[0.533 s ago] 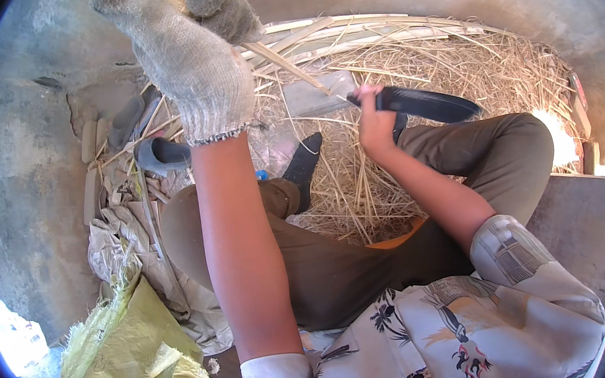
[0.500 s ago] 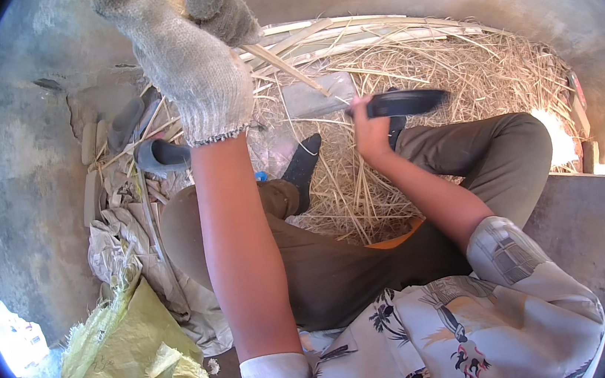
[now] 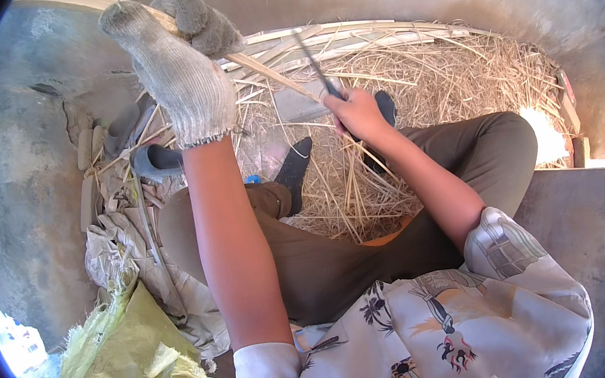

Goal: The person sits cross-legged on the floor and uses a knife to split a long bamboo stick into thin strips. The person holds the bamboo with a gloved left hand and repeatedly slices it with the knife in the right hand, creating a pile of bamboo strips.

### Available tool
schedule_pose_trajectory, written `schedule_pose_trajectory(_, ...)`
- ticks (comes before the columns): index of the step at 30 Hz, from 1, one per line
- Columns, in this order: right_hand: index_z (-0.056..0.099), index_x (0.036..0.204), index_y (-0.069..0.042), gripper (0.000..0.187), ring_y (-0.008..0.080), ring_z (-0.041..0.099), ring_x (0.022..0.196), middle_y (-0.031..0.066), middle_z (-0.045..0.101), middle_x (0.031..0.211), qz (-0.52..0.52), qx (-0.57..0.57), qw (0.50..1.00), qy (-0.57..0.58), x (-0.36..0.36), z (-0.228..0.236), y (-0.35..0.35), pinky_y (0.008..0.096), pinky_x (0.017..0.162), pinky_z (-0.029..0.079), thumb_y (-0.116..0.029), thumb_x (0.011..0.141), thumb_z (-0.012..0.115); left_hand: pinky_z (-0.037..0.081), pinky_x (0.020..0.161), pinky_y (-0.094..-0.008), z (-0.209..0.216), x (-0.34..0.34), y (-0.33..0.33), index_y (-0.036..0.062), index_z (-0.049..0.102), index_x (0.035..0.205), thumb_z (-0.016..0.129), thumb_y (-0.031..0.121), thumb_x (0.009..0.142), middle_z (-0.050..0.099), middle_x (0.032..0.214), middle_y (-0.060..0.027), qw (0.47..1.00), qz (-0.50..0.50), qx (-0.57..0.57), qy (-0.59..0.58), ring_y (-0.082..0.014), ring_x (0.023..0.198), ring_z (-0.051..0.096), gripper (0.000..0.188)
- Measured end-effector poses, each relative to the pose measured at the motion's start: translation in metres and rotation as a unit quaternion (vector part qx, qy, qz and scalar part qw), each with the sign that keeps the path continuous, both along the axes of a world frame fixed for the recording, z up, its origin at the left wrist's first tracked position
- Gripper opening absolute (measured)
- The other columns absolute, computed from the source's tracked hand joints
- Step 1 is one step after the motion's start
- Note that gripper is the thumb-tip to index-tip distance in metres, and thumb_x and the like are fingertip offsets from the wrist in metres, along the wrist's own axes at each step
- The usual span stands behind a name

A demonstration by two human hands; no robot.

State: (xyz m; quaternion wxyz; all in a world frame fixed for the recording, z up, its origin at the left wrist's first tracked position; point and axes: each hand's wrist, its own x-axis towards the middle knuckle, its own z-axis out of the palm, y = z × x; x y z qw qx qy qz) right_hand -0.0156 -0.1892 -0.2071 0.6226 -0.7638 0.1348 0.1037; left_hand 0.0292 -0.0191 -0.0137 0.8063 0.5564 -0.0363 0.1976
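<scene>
Head view, sole camera. Left hand [image 3: 180,61], in a grey knitted glove [image 3: 200,107], closes firmly around a long, thin, pale wood-like strip [image 3: 271,73]. The strip is raised off the floor, slanting from upper left down toward the right hand [image 3: 361,116]; presumably the glove guards against splinters and the blade. Right hand, bare, grips the handle of a dark, narrow-bladed knife [image 3: 313,59]; the blade points up and away from the body, seen nearly edge-on. Bareness probably gives surer handle control. Cannot tell whether the strip's lower end touches the right hand.

Below that end, a flat grey rectangular slab [image 3: 297,106] lies on the floor. Dry straw-coloured shavings [image 3: 470,88] spread across the floor's right side; long pale strips [image 3: 382,35] line its far edge, likely clear of the legs. Yellow-green woven sack [image 3: 123,351]: floor's near left corner.
</scene>
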Motion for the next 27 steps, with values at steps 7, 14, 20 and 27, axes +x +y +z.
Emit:
schedule_pose_trajectory(7, 0.065, 0.096, 0.003, 0.034, 0.0236, 0.069, 0.080, 0.0154, 0.069, 0.083, -0.108, 0.022, 0.966, -0.235, -0.021, -0.109, 0.000, 0.0349, 0.073, 0.051, -0.029, 0.097, 0.053, 0.048, 0.068, -0.0403, -0.009, -0.003, 0.002, 0.0065, 0.047, 0.115, 0.039, 0.077, 0.091, 0.053, 0.091, -0.0098, 1.000, -0.020, 0.010, -0.010, -0.0218, 0.074, 0.053, 0.074)
schedule_pose_trajectory(14, 0.063, 0.073, 0.009, 0.045, 0.0260, 0.070, 0.054, 0.0198, 0.067, 0.063, 0.048, -0.169, 0.966, 0.191, -0.066, -0.177, -0.009, 0.0373, 0.056, 0.056, -0.034, 0.088, 0.057, 0.050, 0.082, -0.0361, -0.012, -0.009, 0.012, 0.0047, 0.045, 0.122, 0.049, 0.063, 0.096, 0.056, 0.098, -0.0104, 1.000, 0.001, -0.017, -0.002, -0.0216, 0.081, 0.055, 0.063)
schedule_pose_trajectory(20, 0.054, 0.069, -0.005, 0.029, 0.0198, 0.051, 0.041, 0.0033, 0.050, 0.053, -0.038, 0.038, 0.964, 0.261, -0.047, -0.176, -0.008, 0.0382, 0.045, 0.048, -0.027, 0.087, 0.056, 0.052, 0.085, -0.0365, -0.019, 0.011, 0.021, 0.0028, 0.045, 0.123, 0.052, 0.055, 0.098, 0.055, 0.100, -0.0100, 0.997, 0.042, 0.058, -0.034, -0.0216, 0.083, 0.055, 0.058)
schedule_pose_trajectory(27, 0.044, 0.071, -0.013, 0.020, 0.0088, 0.038, 0.040, -0.0022, 0.040, 0.053, -0.012, 0.235, 0.932, 0.277, -0.001, -0.050, -0.018, 0.0303, 0.035, 0.034, -0.021, 0.087, 0.052, 0.058, 0.069, -0.0426, -0.006, -0.003, 0.004, 0.0000, 0.056, 0.105, 0.067, 0.050, 0.090, 0.055, 0.082, -0.0117, 0.992, 0.072, -0.094, -0.050, -0.0246, 0.066, 0.057, 0.053)
